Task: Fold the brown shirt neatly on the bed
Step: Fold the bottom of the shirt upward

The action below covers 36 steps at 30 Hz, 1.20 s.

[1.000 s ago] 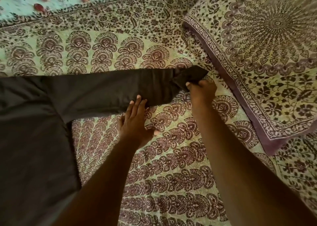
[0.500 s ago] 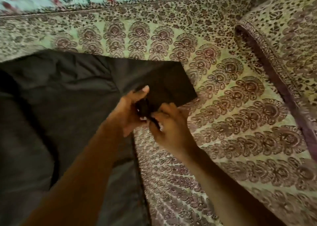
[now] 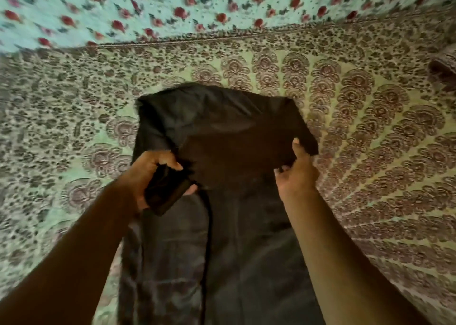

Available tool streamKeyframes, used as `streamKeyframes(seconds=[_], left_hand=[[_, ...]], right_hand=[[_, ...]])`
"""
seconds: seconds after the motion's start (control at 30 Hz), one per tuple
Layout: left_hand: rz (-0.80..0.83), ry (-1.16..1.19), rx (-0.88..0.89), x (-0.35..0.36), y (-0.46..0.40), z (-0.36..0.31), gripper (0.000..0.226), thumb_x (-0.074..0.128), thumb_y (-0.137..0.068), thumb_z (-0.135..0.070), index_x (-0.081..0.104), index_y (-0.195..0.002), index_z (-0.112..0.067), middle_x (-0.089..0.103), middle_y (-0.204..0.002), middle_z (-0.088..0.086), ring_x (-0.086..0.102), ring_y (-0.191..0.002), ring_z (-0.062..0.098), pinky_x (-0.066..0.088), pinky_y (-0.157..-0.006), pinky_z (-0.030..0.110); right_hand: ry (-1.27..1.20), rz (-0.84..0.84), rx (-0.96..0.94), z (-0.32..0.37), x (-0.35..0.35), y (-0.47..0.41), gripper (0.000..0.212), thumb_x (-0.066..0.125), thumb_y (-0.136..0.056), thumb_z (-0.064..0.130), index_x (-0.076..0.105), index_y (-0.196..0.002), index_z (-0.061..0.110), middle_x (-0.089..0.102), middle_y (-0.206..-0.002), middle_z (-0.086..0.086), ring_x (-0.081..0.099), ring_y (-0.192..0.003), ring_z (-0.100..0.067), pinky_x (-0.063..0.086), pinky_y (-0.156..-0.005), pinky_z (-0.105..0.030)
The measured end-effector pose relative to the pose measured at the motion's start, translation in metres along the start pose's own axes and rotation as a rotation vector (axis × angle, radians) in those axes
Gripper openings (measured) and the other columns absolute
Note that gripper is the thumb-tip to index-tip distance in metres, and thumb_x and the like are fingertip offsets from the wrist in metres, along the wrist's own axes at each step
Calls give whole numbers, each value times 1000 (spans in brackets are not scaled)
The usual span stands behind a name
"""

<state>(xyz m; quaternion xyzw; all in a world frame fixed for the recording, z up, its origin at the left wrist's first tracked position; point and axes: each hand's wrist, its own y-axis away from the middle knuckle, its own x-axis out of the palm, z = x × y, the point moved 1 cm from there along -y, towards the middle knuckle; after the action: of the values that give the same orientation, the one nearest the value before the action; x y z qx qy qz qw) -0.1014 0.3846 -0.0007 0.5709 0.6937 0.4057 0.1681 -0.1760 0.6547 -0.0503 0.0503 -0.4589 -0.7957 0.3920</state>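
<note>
The brown shirt (image 3: pixel 222 132) lies lengthwise on the patterned bedspread (image 3: pixel 370 152), running from the middle of the view down to the bottom edge. A sleeve is folded across its upper part. My left hand (image 3: pixel 150 174) is closed around the sleeve's cuff end at the shirt's left side. My right hand (image 3: pixel 296 174) pinches the folded fabric at the shirt's right edge, thumb on top. Both forearms cover parts of the lower shirt.
A light blue sheet with red flowers (image 3: pixel 197 6) lies beyond the bedspread's far border. A corner of the patterned pillow (image 3: pixel 444 70) shows at the right edge. Bedspread surrounds the shirt on the left, right and far sides.
The sleeve that lay stretched out to the right has been folded across the shirt's body. My left hand now grips the cuff, my right hand the fold. The view has swung left.
</note>
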Motion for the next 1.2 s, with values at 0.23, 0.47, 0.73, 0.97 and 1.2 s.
streamKeyframes(seconds=[0.23, 0.47, 0.73, 0.97, 1.2], left_hand=[[-385, -642, 93, -128, -1, -27, 20, 58, -58, -9, 57, -67, 9, 51, -63, 19, 50, -61, 29, 38, -63, 29], [-693, -1028, 181, -222, -20, -67, 15, 70, -84, -2, 67, -97, -8, 67, -111, 30, 65, -107, 44, 54, -88, 46], [-924, -1596, 165, -220, -26, -20, 80, 75, -88, -32, 29, -150, -11, 42, -154, 20, 45, -139, 40, 36, -113, 61], [-583, -1423, 937, -125, -36, 29, 29, 50, -95, -27, 62, -118, -14, 62, -114, 8, 58, -100, 31, 47, -81, 44], [-361, -1377, 1010, -4, -64, 68, 52, 71, -78, -23, 56, -127, -19, 56, -129, 4, 56, -110, 28, 51, -85, 42]], right_hand=[[119, 77, 35, -76, 58, 35, 32, 61, -101, 10, 59, -133, 4, 61, -137, -21, 68, -77, 1, 55, -67, -15], [92, -27, 104, -137, 104, 62, 22, 70, -98, 20, 65, -117, 10, 65, -100, -8, 65, -77, -20, 54, -57, -35], [270, 115, 143, -213, 105, 74, 11, 71, -97, 14, 65, -102, 5, 71, -108, -16, 72, -100, -30, 58, -79, -37], [614, 95, -296, -176, 69, 61, 13, 74, -95, 22, 69, -90, 11, 79, -83, -11, 79, -74, -21, 60, -64, -30], [1432, -83, -1075, -118, -6, 27, 50, 78, -83, 16, 57, -128, 7, 54, -128, -23, 53, -119, -44, 49, -96, -50]])
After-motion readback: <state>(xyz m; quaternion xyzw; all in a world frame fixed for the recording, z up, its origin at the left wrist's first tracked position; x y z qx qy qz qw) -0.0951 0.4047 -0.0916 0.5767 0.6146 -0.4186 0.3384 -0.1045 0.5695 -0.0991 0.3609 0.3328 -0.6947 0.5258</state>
